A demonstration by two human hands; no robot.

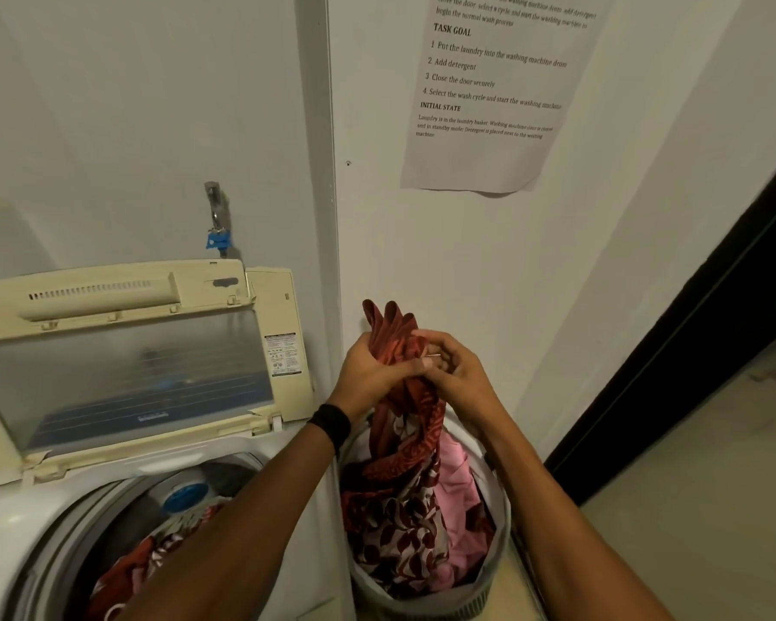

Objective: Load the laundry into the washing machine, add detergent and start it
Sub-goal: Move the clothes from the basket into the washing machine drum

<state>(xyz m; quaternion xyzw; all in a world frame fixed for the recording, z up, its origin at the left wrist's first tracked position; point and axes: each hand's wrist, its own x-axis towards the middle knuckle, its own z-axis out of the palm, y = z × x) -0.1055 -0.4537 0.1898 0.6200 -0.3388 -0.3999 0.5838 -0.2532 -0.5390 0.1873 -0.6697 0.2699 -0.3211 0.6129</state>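
Note:
My left hand [370,374] and my right hand [455,374] both grip a red patterned cloth [411,445], bunched between them above the laundry basket [426,605]. Its lower part hangs down into the basket, where a pink garment [460,490] also lies. At the lower left the top-loading washing machine [28,517] stands with its lid [126,378] raised. Red and patterned clothes [135,571] lie in its drum, partly hidden by my left forearm.
A tap with a blue fitting [218,235] juts from the wall above the machine. An instruction sheet [489,91] hangs on the wall. A dark door frame [691,333] runs along the right, with pale floor beyond. The basket sits tight between machine and wall.

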